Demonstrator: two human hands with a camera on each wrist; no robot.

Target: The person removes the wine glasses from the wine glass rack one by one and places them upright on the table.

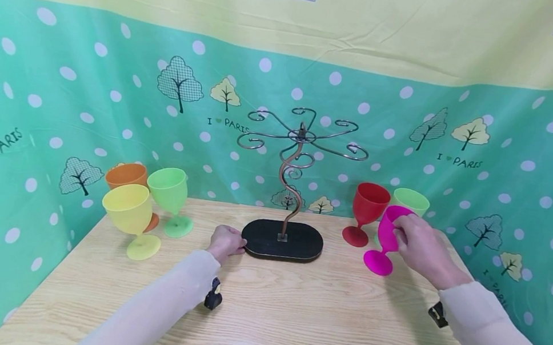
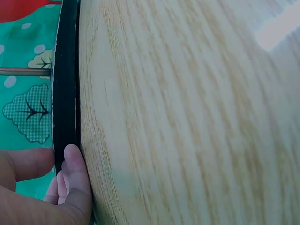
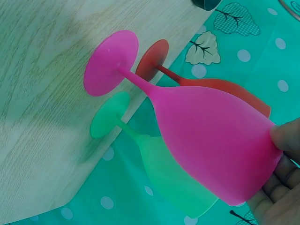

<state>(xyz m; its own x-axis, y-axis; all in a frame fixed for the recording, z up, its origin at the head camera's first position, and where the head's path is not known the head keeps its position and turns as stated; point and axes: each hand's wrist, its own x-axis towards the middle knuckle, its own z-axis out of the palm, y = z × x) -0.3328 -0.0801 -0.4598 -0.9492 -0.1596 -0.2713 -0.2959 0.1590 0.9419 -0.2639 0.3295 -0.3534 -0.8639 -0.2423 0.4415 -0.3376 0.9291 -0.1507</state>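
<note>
A metal goblet rack [image 1: 289,185] with curled arms and a twisted stem rises from a black oval base [image 1: 304,245]. My left hand [image 1: 225,243] pinches the left end of that base; thumb and fingers [image 2: 77,176] lie on either side of its edge in the left wrist view. At the right, my right hand [image 1: 420,246] grips a magenta goblet [image 3: 206,126] by the rim of its bowl. The goblet is upright, and whether its foot touches the table cannot be told. Close behind it stand a red goblet [image 1: 370,204] and a light green goblet [image 1: 410,199], partly hidden.
To the left stand a yellow goblet [image 1: 128,209], an orange goblet [image 1: 126,175] partly behind it and another green goblet [image 1: 169,189]. The wooden table [image 1: 289,318] meets a patterned teal cloth [image 1: 233,184] at its back and sides.
</note>
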